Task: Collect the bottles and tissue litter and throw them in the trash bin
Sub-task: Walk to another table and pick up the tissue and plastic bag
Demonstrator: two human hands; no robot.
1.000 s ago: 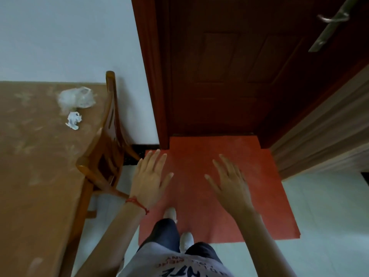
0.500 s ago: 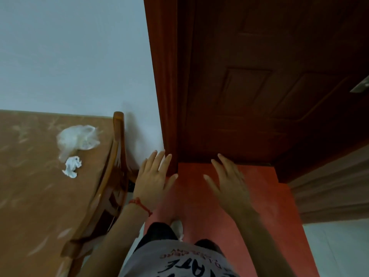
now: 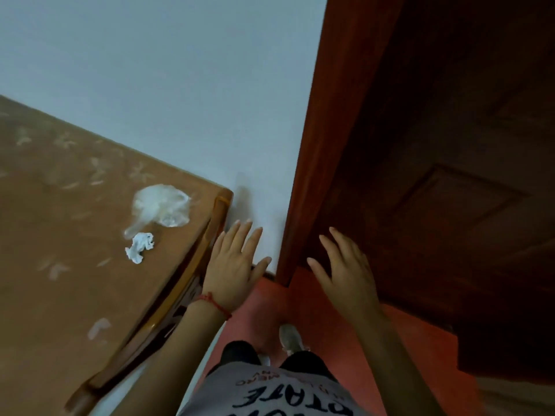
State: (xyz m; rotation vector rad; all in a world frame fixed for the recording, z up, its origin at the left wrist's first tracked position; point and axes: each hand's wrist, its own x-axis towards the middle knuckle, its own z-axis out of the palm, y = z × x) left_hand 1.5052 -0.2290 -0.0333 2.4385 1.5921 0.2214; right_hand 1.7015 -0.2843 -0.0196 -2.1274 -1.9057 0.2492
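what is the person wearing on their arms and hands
Both forearms are bare, with no sleeves, gloves or rings in view. The left hand has a thin red string bracelet knotted around the wrist. The right hand and its wrist carry nothing.

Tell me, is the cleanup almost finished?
Not yet. Nothing looks thrown away so far. Both the left hand and right hand are open and hold nothing. The crumpled tissue and clear plastic bag lie on the table. No bottles or bin in sight.
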